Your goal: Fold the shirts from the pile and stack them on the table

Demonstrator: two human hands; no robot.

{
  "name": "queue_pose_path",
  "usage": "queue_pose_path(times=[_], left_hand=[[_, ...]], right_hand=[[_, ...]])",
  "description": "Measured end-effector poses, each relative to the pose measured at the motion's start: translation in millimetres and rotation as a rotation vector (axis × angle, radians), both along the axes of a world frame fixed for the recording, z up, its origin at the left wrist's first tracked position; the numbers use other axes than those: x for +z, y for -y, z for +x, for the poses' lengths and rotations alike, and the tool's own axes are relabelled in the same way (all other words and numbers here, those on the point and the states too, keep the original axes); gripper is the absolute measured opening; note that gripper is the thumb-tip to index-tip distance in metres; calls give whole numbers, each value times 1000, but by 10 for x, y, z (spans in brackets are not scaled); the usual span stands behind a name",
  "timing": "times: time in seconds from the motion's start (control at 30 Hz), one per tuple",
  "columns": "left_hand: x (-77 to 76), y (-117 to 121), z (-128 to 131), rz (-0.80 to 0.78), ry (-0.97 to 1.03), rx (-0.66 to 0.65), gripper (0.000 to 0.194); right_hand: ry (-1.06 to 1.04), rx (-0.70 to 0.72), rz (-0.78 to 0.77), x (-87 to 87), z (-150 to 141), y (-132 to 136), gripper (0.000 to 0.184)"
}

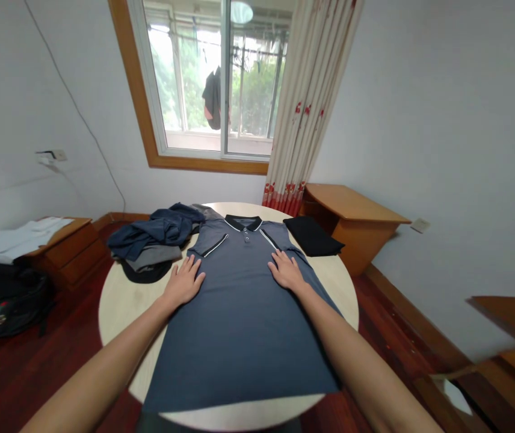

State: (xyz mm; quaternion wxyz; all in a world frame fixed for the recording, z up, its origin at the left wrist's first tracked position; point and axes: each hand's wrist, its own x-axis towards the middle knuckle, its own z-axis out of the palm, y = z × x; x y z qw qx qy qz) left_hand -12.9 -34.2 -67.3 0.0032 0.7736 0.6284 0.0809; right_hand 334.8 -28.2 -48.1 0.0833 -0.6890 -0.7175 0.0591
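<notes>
A dark grey-blue polo shirt (243,325) lies spread flat, front side up, on a round pale table (120,307). Its black collar (243,223) points away from me, and the sleeves with black-and-white trim are folded in over the chest. My left hand (184,281) rests flat on the shirt's left edge just below the sleeve, fingers spread. On the right side of the chest, near the other sleeve trim, my right hand (286,270) also lies flat with its fingers apart. The hem reaches the table's near edge.
Crumpled dark clothes (153,237) are heaped at the table's back left. A folded black garment (314,236) lies at the back right. Beyond stand a wooden desk (352,207) and a curtain (309,108); a black bag (5,300) sits on the floor at left.
</notes>
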Motion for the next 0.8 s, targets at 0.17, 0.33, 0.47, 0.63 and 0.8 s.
queue_pose_path(times=[0.17,0.33,0.47,0.63,0.8], left_hand=[[45,303,-122,9,2,105,62],[128,578,-137,78,78,92,53],[220,714,-177,56,139,140,51],[255,784,-272,-187,305,225,54],[211,856,-335,-555,811,146,48]], right_hand=[[9,-38,37,66,-29,215,53],[-51,224,131,236,-551,532,43],[-96,378,130,311,-947,672,36],[-133,370,130,208,-1022,647,31],[-244,391,206,35,-933,603,23]])
